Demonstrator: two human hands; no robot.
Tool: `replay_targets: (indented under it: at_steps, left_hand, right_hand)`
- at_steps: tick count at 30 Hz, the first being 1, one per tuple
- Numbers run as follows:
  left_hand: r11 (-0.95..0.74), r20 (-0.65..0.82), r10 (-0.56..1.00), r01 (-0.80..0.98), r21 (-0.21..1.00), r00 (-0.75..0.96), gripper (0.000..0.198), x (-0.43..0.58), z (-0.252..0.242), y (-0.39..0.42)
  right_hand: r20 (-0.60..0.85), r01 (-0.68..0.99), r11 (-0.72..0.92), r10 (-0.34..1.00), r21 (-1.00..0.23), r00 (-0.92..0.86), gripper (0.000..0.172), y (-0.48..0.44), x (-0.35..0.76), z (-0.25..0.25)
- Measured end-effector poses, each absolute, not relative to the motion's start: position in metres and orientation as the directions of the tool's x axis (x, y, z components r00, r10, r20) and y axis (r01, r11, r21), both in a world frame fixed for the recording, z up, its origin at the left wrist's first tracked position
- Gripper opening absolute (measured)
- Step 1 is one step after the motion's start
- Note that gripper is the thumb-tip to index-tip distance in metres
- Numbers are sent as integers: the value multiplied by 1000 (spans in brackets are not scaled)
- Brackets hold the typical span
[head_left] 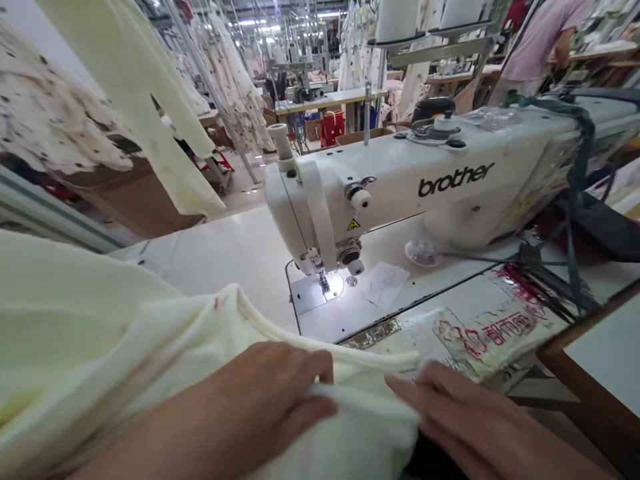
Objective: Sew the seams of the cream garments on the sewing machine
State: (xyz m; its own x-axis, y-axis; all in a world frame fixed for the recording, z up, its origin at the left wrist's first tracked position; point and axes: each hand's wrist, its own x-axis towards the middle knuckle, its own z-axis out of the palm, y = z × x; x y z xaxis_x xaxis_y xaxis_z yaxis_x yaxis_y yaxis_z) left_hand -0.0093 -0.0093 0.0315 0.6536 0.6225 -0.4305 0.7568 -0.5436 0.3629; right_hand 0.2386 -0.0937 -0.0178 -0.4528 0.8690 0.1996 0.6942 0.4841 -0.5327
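Note:
Both my hands are at the bottom of the view, gathering a soft cream knit garment (150, 333) that spreads across the lower left. My left hand (265, 393) pinches a fold of it. My right hand (470, 420) grips its right edge, and the fingers partly hide the cloth. Ahead of my hands stands a white Brother sewing machine (400, 180). Its needle and presser foot (320, 280) sit above the lit metal throat plate (307, 293), with no cloth under them. A small paper scrap (385, 283) lies on the table beside the plate.
A plastic bag with red print (485, 333) lies on the white sewing table (225, 247) at right, near a dark green strap (575, 173). A wooden-edged board (595, 353) sits lower right. Spotted garments (45, 107) hang at left. A person in a pink shirt (540, 47) stands at the back.

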Motion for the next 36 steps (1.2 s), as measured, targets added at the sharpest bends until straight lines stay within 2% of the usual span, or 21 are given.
replay_targets:
  at_steps: [4,6,8,10,15,20,22,26,31,36]
  left_hand:
    - [-543,-548,658,829,130,517,19,14,23,3]
    - [-568,-481,696,818,85,533,12,29,19,1]
    - [-619,-352,698,772,141,624,14,43,14,-5]
    - [-649,-269,668,720,248,694,20,52,8,-10]
    - [-568,-312,640,706,424,702,18,54,-5,-7]
    - [-325,-385,691,739,590,611,23,38,-3,2]
    - [-291,-380,695,722,628,610,26,35,-1,5]
    - [-282,-394,658,695,662,642,31,38,4,6]
    - [-249,-357,705,685,684,613,23,43,3,1]
    - [-185,-341,758,684,706,557,19,47,0,-4]
  right_hand:
    - [-63,831,176,967,-527,-245,12,-70,226,-28]
    - [-117,842,143,965,-521,-236,12,-61,225,-30]
    - [-101,818,166,959,-551,-263,14,-57,227,-30]
    - [-107,783,174,950,-598,-293,15,-55,231,-29]
    - [-77,678,205,929,-706,-361,15,-42,243,-19]
    - [-295,497,-14,819,-868,-492,4,-21,249,-7]
    - [-327,461,-60,787,-885,-524,3,-15,248,-6]
    - [-337,500,-58,804,-864,-490,5,-12,245,-4]
    - [-324,571,-9,831,-821,-452,9,-15,245,0]
    - [-288,559,-4,860,-829,-421,9,-22,247,0]
